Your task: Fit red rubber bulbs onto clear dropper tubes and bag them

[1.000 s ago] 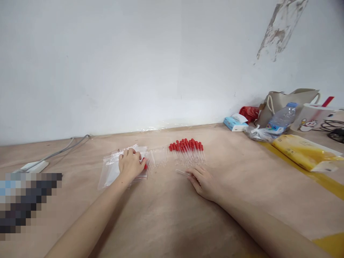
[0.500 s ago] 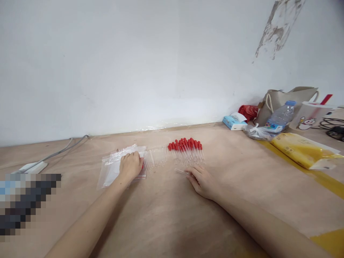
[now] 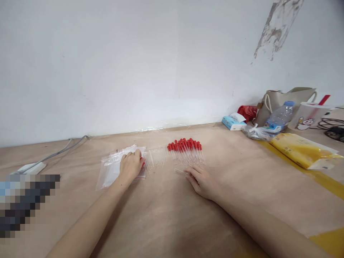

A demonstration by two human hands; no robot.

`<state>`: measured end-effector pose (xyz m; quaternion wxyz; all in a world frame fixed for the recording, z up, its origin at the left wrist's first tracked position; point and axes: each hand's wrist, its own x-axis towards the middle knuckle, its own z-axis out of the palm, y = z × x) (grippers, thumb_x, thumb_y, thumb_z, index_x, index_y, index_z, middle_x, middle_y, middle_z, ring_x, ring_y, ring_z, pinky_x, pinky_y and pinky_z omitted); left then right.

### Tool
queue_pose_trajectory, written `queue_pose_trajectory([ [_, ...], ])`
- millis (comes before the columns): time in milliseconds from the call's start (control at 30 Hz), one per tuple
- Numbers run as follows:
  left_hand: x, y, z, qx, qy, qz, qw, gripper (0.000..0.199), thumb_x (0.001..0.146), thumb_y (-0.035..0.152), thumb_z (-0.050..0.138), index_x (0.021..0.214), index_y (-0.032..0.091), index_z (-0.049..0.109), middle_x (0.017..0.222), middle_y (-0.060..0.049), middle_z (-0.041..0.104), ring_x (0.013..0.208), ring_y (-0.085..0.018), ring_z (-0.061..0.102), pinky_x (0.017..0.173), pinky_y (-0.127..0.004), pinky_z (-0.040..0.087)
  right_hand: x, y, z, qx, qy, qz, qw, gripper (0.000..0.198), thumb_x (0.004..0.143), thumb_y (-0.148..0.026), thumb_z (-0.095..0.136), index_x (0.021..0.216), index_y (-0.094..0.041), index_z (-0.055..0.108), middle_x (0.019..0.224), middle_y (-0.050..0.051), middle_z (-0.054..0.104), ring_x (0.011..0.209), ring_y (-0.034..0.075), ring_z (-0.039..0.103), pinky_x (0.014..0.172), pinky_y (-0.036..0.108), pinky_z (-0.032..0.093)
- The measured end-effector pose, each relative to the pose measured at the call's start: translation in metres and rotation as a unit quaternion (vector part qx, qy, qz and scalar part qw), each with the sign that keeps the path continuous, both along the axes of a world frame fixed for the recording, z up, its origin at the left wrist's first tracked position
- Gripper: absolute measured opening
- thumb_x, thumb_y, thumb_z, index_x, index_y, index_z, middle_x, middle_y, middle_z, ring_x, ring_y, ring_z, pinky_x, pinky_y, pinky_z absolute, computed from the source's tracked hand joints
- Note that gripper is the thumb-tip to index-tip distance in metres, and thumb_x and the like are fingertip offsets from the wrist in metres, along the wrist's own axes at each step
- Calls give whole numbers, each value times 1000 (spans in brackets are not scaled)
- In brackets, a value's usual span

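On the brown bench (image 3: 158, 215) along the white wall (image 3: 107, 64), my right hand (image 3: 200, 181) pinches clear tubes (image 3: 179, 171); whether my left hand (image 3: 130, 165) grips, I cannot tell.

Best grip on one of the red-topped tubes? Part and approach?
Likely the red top at the right edge of the red-topped tubes, pinched from above and the right. The tops look thicker than the clear stems, which lie packed side by side; that edge one has neighbours mainly on its left.
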<state>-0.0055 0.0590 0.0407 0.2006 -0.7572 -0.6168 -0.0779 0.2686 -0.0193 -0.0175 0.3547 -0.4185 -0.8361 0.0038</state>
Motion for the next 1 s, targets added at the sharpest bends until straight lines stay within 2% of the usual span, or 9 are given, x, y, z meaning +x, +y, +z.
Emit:
queue_pose_trajectory([
  [133, -2, -5, 0, 38, -112, -30, 993, 21, 83, 37, 43, 88, 18, 49, 76, -6, 63, 77, -24, 58, 66, -32, 38, 0, 1, -2, -2, 8, -3, 1000, 22, 86, -16, 38, 103, -18, 51, 87, 7, 57, 78, 17, 53, 68, 31, 45],
  [233, 3, -21, -9, 29, -247, -85, 965, 23, 82, 38, 46, 94, 19, 47, 78, -3, 62, 74, -19, 58, 63, -28, 41, 0, 1, -1, 0, 9, -2, 1000, 22, 86, -16, 38, 104, -18, 52, 88, 7, 56, 78, 17, 53, 69, 30, 44],
  [367, 22, -54, -30, -72, -356, -200, 910, 19, 80, 37, 51, 86, 20, 53, 77, 0, 62, 68, -15, 58, 62, -25, 44, -2, -2, 3, 9, 17, -4, 1000, 20, 85, -18, 41, 100, -20, 55, 86, 6, 57, 77, 16, 53, 71, 31, 41],
  [433, 32, -67, -41, -125, -400, -219, 881, 18, 81, 35, 51, 88, 20, 56, 80, 0, 63, 70, -14, 59, 64, -25, 46, -3, -5, 4, 5, 26, 0, 1000, 18, 85, -19, 43, 97, -20, 57, 83, 5, 57, 75, 14, 53, 72, 30, 40],
  [533, 41, -77, -50, -161, -445, -228, 851, 19, 81, 33, 50, 94, 20, 58, 88, -2, 64, 76, -14, 60, 68, -26, 48, -7, -10, 5, -7, 32, 14, 999, 16, 85, -22, 45, 94, -20, 58, 76, 3, 58, 72, 13, 53, 72, 29, 38],
  [867, 43, -83, -40, -171, -426, -251, 852, 16, 83, 31, 49, 87, 19, 59, 83, -3, 62, 76, -15, 57, 66, -26, 47, -17, -10, 4, -9, -2, 43, 999, 19, 85, -22, 46, 100, -22, 59, 76, 2, 59, 72, 12, 54, 70, 29, 35],
  [1000, 42, -84, -41, -162, -407, -256, 862, 16, 83, 31, 48, 85, 20, 59, 82, -2, 63, 77, -15, 57, 69, -26, 45, -17, -10, 5, -16, -2, 61, 998, 21, 85, -21, 46, 101, -23, 60, 77, 2, 60, 72, 12, 55, 70, 29, 34],
])
